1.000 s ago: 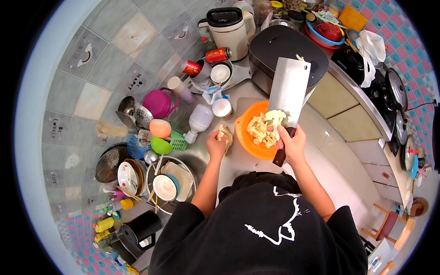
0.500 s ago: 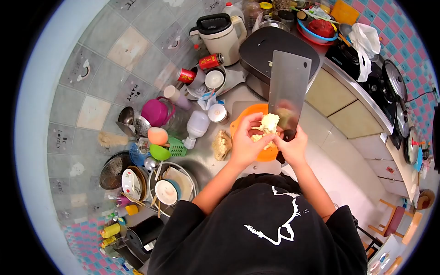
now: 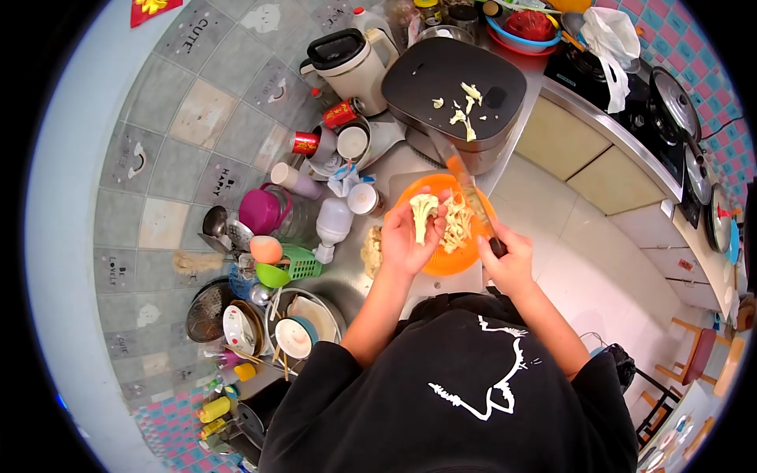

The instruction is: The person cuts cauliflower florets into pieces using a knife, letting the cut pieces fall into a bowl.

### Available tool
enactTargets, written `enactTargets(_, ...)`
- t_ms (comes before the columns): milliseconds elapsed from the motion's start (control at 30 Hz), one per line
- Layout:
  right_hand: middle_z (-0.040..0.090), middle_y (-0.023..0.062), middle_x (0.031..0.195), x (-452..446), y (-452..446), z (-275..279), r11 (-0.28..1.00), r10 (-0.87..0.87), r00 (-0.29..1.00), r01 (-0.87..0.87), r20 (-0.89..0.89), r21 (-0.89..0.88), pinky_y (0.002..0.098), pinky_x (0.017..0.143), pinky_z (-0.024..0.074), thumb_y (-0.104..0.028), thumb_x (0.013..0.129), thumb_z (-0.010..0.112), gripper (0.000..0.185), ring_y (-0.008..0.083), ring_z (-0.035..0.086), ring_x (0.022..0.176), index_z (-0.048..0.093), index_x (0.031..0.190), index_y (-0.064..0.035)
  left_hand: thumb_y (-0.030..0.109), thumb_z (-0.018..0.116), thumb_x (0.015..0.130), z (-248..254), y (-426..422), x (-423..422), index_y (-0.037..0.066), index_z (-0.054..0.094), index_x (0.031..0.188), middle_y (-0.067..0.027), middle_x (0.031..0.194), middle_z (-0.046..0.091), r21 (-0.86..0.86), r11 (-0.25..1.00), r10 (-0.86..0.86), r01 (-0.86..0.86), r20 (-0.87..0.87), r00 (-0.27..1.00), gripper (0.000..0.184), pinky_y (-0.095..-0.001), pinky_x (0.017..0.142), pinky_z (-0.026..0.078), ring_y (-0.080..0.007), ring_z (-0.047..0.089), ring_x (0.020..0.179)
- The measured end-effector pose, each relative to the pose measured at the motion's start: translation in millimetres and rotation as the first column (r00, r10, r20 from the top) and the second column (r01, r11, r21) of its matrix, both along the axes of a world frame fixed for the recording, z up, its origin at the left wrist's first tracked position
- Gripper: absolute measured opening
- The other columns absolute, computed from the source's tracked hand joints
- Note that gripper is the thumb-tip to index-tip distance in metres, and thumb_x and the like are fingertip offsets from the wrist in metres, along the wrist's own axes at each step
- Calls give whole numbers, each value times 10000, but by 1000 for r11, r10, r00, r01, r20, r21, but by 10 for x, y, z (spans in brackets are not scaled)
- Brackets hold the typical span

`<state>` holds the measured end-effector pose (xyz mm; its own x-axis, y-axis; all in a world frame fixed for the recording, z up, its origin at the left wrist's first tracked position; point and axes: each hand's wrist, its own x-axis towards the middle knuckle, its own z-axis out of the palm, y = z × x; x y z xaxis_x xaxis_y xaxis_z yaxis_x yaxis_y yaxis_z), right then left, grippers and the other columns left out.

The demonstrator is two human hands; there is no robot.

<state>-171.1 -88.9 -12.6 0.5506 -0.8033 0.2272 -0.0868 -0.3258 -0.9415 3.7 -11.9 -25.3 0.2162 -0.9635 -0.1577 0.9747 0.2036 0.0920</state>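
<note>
My left hand point(image 3: 406, 246) is closed around a pale cauliflower floret point(image 3: 423, 214), its stem pointing down into the palm. In my right hand point(image 3: 511, 264) is the dark handle of a cleaver point(image 3: 467, 183), its blade seen nearly edge-on and slanting up to the left over the basin. Beneath both hands sits an orange plastic basin point(image 3: 449, 266) with cut cauliflower pieces point(image 3: 457, 225) inside. A larger chunk of cauliflower point(image 3: 371, 252) lies left of the basin, partly hidden by my left forearm.
Beyond the basin, a black-topped appliance point(image 3: 449, 67) carries several cauliflower scraps. A white pump bottle point(image 3: 334, 222), a jar point(image 3: 363, 199) and a metal bowl of dishes point(image 3: 335, 311) crowd the left. A soymilk maker point(image 3: 351, 71) stands behind. Burners and pans point(image 3: 672, 102) line the right counter.
The cleaver has turned from broadside to nearly edge-on. My hands have moved apart, the left keeping a floret. Scraps on the black top, hidden by the blade before, now show.
</note>
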Motion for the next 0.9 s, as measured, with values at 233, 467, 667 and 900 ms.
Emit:
enactTargets(233, 598, 70, 673, -17, 212, 118, 940, 193, 971, -224, -140, -258, 299, 503, 483, -18, 666, 651, 479, 219, 587, 542, 565, 1134, -74, 368, 506, 893, -402, -160, 107, 79, 527, 962, -119, 868, 626, 423, 900, 88, -102, 53, 995, 298, -300, 650, 547, -218, 627, 757)
enactTargets(467, 547, 53, 610, 51, 333, -18, 863, 123, 941, -257, -314, -434, 328, 462, 478, -153, 696, 666, 432, 221, 570, 510, 574, 1115, -104, 397, 497, 892, -483, -202, 129, 83, 537, 984, -108, 802, 619, 426, 856, 180, -291, 283, 942, 329, -278, 569, 546, -187, 615, 631)
enactTargets(667, 550, 63, 626, 127, 387, 44, 847, 86, 916, -274, -391, -456, 341, 454, 471, -153, 710, 652, 445, 230, 566, 509, 552, 1141, -106, 432, 475, 894, -499, -151, 102, 114, 517, 1018, -65, 747, 580, 386, 819, 254, -424, 419, 872, 344, -264, 597, 522, -162, 580, 627)
enactTargets(900, 563, 66, 635, 267, 393, 64, 891, 151, 897, -305, -415, -336, 347, 504, 467, -43, 654, 659, 526, 247, 570, 535, 545, 1163, -101, 523, 513, 838, -778, -86, 81, 131, 484, 1021, -59, 766, 558, 333, 843, 282, -422, 394, 875, 433, -264, 622, 483, -162, 551, 644)
